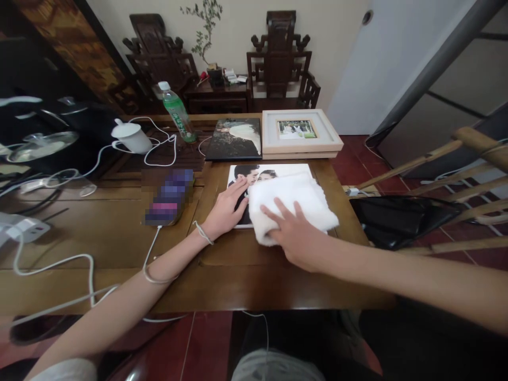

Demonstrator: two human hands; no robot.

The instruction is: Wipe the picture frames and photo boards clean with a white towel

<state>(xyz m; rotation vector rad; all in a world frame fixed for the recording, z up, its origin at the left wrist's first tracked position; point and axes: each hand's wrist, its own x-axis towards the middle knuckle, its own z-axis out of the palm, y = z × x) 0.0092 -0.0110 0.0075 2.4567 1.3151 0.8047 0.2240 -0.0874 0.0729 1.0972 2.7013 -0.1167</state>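
Observation:
A photo panel [241, 173] showing a couple lies flat on the wooden table in front of me. My left hand [229, 207] rests on its left part with the fingers stretched out, holding nothing. With my right hand [291, 230] I grip a folded white towel [291, 196] that lies over the panel's right part. The fingers are spread on the towel's top, and the thumb is partly hidden at its fold. The towel covers much of the picture.
Behind the panel lie a dark photo panel [234, 138] and a light wooden picture frame [272, 129]. A phone [169, 198] on a cable, a green bottle [178, 114], a lidded white cup [133, 137] and a power strip [27, 233] stand or lie to the left. A wooden chair [436, 159] is at right.

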